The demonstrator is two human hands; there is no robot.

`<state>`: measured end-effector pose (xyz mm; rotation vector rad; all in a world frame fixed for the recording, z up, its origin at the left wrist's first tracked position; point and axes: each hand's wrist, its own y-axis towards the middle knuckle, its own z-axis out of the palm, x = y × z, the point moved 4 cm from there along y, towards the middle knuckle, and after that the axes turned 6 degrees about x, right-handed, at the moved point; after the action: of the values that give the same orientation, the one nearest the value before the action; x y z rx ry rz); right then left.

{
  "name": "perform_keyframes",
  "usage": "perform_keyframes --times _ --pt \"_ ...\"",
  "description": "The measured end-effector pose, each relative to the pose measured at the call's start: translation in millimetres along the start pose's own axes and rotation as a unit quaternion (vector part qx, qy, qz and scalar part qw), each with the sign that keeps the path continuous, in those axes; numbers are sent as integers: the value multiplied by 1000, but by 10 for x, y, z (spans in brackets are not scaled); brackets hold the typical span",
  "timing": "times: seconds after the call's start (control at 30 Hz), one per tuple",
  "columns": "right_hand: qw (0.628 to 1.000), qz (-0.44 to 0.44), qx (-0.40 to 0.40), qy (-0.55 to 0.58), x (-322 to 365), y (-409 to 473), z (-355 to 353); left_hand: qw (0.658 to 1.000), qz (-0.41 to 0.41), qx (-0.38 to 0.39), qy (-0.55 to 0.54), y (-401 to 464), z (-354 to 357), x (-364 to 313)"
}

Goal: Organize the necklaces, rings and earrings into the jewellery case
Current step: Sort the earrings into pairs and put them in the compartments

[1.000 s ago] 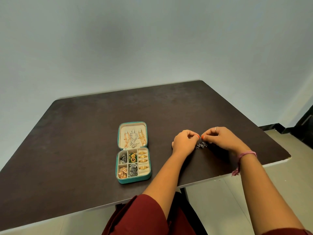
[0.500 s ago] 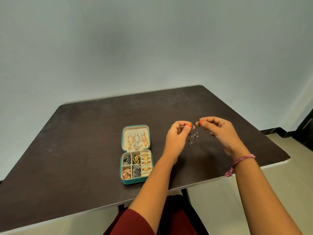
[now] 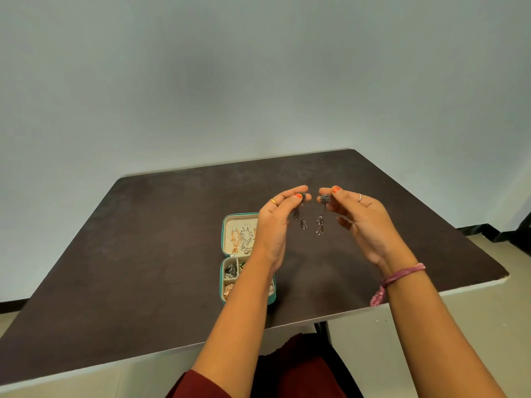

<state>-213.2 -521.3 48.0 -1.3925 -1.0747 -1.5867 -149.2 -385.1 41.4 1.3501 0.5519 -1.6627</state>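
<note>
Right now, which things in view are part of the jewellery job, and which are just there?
Job:
- left hand, pinching dark drop earring
- right hand, pinching matching earring
- open teal jewellery case, chains in lid

Just there:
- dark table
- pink wrist thread

Plain indoor room, probably a home or a bare recording space; which one is unclear. A bare pale blue-grey wall (image 3: 258, 81) runs unbroken behind the far edge of the surface (image 3: 143, 254), a dark brown square top with rounded corners and a light-coloured rim. Beige tiled floor (image 3: 488, 311) shows past the right and near edges. Dark skirting (image 3: 474, 229) lines the wall base beyond the right edge. No furnishings or signage visible.
</note>
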Motion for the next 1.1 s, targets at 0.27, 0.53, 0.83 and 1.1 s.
perform_keyframes --times 0.27,0.53,0.83,1.1 --pt "999 26 28 7 25 -9 220 999 -2 -27 21 -72 -224 -103" --pt "998 34 43 16 5 -11 377 998 -6 -51 21 -119 -386 -174" --pt "997 30 67 8 6 -31 522 997 -18 -66 25 -212 -593 -234" --pt "997 30 70 4 0 -59 613 997 -29 -73 20 -349 -808 -294"
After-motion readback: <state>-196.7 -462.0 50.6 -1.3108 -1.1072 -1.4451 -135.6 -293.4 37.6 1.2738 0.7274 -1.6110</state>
